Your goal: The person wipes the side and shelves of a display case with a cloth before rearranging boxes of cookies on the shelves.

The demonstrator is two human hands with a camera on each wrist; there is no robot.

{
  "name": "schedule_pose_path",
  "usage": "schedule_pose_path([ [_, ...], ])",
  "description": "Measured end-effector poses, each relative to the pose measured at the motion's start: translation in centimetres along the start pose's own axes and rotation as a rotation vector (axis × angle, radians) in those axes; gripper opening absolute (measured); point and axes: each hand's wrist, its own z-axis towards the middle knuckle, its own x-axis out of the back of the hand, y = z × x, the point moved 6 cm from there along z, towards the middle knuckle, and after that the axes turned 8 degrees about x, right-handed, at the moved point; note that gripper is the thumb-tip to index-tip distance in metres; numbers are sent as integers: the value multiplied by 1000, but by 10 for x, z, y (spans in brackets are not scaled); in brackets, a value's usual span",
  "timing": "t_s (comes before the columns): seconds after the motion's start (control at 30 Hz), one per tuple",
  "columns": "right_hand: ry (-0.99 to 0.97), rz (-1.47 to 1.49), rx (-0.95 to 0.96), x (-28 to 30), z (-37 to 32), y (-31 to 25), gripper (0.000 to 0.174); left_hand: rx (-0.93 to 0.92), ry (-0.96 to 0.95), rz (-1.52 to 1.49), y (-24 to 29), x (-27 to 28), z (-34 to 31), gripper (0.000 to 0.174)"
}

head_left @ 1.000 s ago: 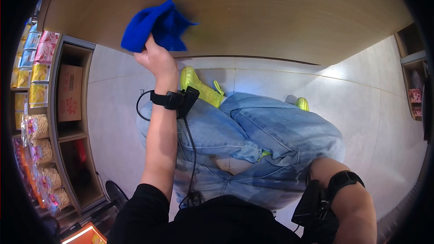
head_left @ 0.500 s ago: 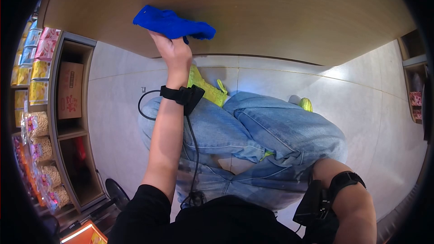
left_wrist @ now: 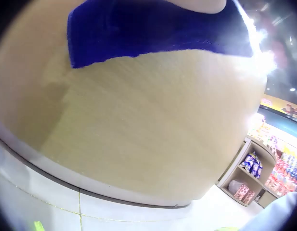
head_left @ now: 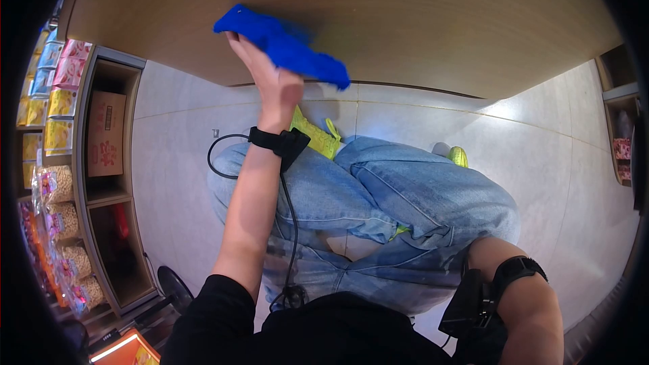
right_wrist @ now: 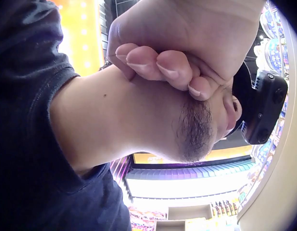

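Note:
My left hand (head_left: 270,81) presses a blue cloth (head_left: 284,44) flat against the upright light-wood panel (head_left: 419,20), low down near the floor. Its fingers reach straight up along the cloth, and their tips are hidden by it. In the left wrist view the cloth (left_wrist: 139,33) lies spread on the panel, with part of the hand at the top edge. My right hand (right_wrist: 177,38) rests by the chin and jaw with its fingers curled in, holding nothing. Only the right forearm shows in the head view.
Shelves at the left hold snack packs (head_left: 61,105), bags of pale pellets (head_left: 61,220) and a cardboard box (head_left: 106,134). A yellow-green shoe (head_left: 314,135) stands close to the panel's base on the tiled floor (head_left: 182,108). A cable (head_left: 291,230) runs from the left wrist.
My left hand has slid rightward along the panel with the blue cloth, which has gone from bunched to flatter and slanted. The right arm stays where it was.

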Motion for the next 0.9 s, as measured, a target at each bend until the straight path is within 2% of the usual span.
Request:
schedule_pose_path([
  [0.23, -15, -9, -19, 8, 5, -4, 15, 288, -237, -369, 37, 29, -26, 71],
  [0.3, -16, -7, -27, 7, 7, -2, 15, 375, -305, -472, 48, 3, -27, 69],
  [0.5, -75, -66, -103, -1, 37, 9, 15, 617, -525, -882, 89, -12, -45, 64],
  [0.53, -305, 36, -156, 8, 36, 15, 16, 647, -579, -951, 95, -14, -43, 63],
  [0.57, -314, 57, -364, 5, 30, 23, 20, 674, -638, -1014, 101, -13, -41, 62],
  [0.6, -307, -157, -411, 3, 22, 31, 27, 704, -693, -1072, 102, -1, -42, 61],
  [0.63, -431, -298, -341, 11, 7, 42, 16, 745, -743, -1126, 104, 5, -44, 60],
  [0.67, -352, -491, -587, 19, -2, 56, 8, 789, -782, -1179, 106, 10, -47, 59],
  [0.7, -294, -707, -982, 24, -19, 73, 15, 830, -806, -1229, 106, 10, -48, 58],
  [0.73, -317, -976, -733, 30, -21, 90, 18, 877, -821, -1273, 106, 14, -51, 58],
  [0.8, -142, -948, -773, 43, -37, 120, 18, 939, -813, -1314, 99, 17, -52, 57],
  [0.83, -63, -946, -781, 45, -46, 128, 18, 917, -787, -1468, 96, 14, -53, 47],
  [0.87, -66, -936, -787, 44, -52, 134, 18, 889, -758, -1625, 96, 12, -52, 39],
  [0.9, -54, -976, -769, 45, -55, 138, 20, 901, -749, -1626, 96, 13, -51, 39],
])
